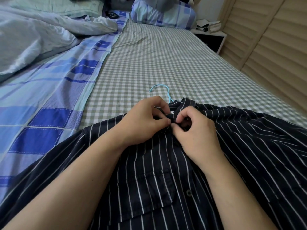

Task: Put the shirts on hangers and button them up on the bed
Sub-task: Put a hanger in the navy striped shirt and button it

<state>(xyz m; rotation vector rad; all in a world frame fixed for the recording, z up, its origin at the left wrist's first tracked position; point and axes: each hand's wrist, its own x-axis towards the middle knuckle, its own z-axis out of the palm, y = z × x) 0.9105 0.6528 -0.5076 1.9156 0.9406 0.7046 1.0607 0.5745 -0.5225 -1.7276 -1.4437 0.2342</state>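
A dark navy shirt with thin white stripes (pixel 240 155) lies spread face up on the checked bed sheet (pixel 166 63), collar pointing away from me. A light blue hanger (pixel 162 90) is inside it, only its hook sticking out past the collar. My left hand (pixel 142 120) and my right hand (pixel 194 130) meet just below the collar, each pinching an edge of the shirt's front placket between thumb and fingers. A dark button (pixel 188 192) shows lower on the placket, and a chest pocket (pixel 149 188) lies to its left.
A blue plaid sheet (pixel 54 100) and a rumpled pale duvet (pixel 33 39) cover the bed's left side. A plaid pillow (pixel 164 15) sits at the head. A nightstand (pixel 211 37) and slatted closet doors (pixel 274 47) stand along the right.
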